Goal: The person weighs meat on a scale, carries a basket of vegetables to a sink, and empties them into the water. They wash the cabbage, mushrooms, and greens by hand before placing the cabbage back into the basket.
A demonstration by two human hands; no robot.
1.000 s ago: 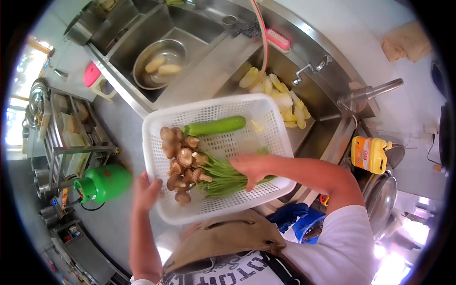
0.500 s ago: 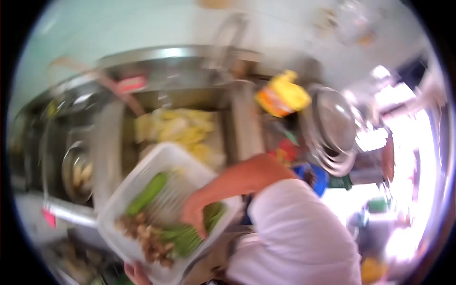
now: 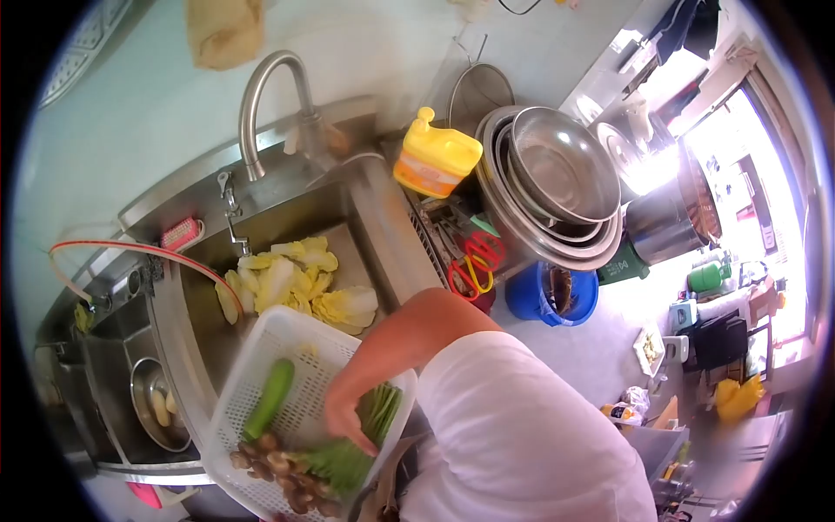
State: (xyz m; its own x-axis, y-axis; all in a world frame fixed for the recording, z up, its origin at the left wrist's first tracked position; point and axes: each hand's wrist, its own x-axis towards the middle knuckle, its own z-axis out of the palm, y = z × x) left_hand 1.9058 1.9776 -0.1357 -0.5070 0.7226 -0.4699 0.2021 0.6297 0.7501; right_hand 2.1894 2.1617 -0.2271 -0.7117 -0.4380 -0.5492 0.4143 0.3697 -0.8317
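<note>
A white perforated plastic basket (image 3: 228, 452) sits at the near edge of the sink, tilted in view. Inside it are a green cucumber-like vegetable (image 3: 270, 398), a heap of brown mushrooms (image 3: 291, 489) and a bunch of thin green stalks (image 3: 383, 409). My right hand (image 3: 346, 411) reaches down into the basket, its fingers curled over the green stalks. Part of the bunch is hidden beneath the hand. My left hand is out of sight. Behind the basket, pale yellow cabbage leaves (image 3: 300, 283) lie in the sink (image 3: 344, 217).
A curved tap (image 3: 246, 113) rises behind the sink, with a red-striped hose (image 3: 139, 246) at left. Right of it stand a yellow jug (image 3: 437, 158), stacked metal bowls (image 3: 565, 170) and a blue bucket (image 3: 526, 296). The left basin holds a bowl (image 3: 174, 432) with pale pieces.
My view has swung and steadied, with the sink shifting left. My left hand, earlier at the basket's near edge, has left the view. My right hand stays over the stalks.
</note>
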